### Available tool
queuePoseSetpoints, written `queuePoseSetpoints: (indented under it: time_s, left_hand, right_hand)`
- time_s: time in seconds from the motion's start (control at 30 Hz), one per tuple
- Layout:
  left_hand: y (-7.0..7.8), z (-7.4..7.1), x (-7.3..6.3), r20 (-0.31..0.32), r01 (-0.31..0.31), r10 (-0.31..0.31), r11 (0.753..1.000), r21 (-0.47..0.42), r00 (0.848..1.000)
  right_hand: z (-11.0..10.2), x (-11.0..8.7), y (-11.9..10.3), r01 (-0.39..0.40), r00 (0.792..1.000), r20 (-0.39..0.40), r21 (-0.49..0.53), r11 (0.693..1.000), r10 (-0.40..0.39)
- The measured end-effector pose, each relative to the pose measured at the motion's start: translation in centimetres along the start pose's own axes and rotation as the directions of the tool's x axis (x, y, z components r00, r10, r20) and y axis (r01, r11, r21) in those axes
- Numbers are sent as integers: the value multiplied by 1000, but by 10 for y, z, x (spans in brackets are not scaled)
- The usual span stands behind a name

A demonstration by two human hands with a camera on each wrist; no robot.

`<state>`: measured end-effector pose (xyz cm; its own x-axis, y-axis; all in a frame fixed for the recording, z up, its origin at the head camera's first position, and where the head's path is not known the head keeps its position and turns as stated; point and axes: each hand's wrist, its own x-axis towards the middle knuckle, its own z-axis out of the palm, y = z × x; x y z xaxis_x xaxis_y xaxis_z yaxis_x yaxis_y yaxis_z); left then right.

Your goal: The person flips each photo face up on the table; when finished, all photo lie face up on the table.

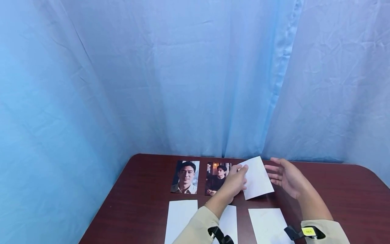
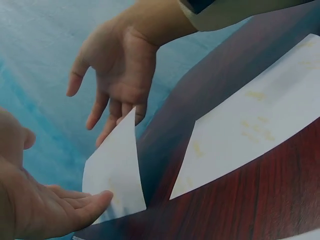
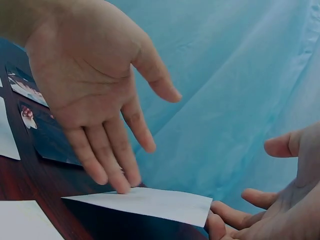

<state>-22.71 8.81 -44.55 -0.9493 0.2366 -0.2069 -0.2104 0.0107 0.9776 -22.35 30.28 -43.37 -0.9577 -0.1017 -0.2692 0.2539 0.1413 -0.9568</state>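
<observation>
A white-backed photo card (image 1: pixel 257 178) stands tilted above the table between my two hands. My left hand (image 1: pixel 233 181) is at its left edge, and in the left wrist view straight fingers (image 2: pixel 95 205) reach over its white face. The thumb is spread well apart in the right wrist view. On the card's other side my right hand (image 1: pixel 289 178) has its palm turned inward and fingers loosely extended, with fingertips (image 3: pixel 216 220) right at the card's edge. The card's underside looks dark in the right wrist view.
Two portrait photos (image 1: pixel 185 178) lie face up in the back row, one partly behind my left hand. Nearer me are three white cards (image 1: pixel 268 223), the middle one partly covered by my left forearm. The dark red-brown table (image 1: pixel 131 196) ends at a blue curtain (image 1: pixel 182 84).
</observation>
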Motion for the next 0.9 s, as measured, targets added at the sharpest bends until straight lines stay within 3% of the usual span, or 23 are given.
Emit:
queuePoseSetpoints:
  time_s: [0.13,0.4,0.67,0.9]
  left_hand:
    - [1,10,-1,4,-36,36,996,-77,999]
    - [3,21,2,22,-99,102,989,-113,995]
    - [7,17,1,48,-152,156,985,-85,987]
    - [12,13,2,120,-180,183,983,-29,976]
  right_hand:
    - [1,-3,-3,18,1000,9,-25,1000,-18]
    - [6,-9,-14,56,998,34,-10,998,-56]
    - [8,-13,-20,90,993,77,33,995,-93]
    - [10,-17,-25,120,991,63,-14,993,-119]
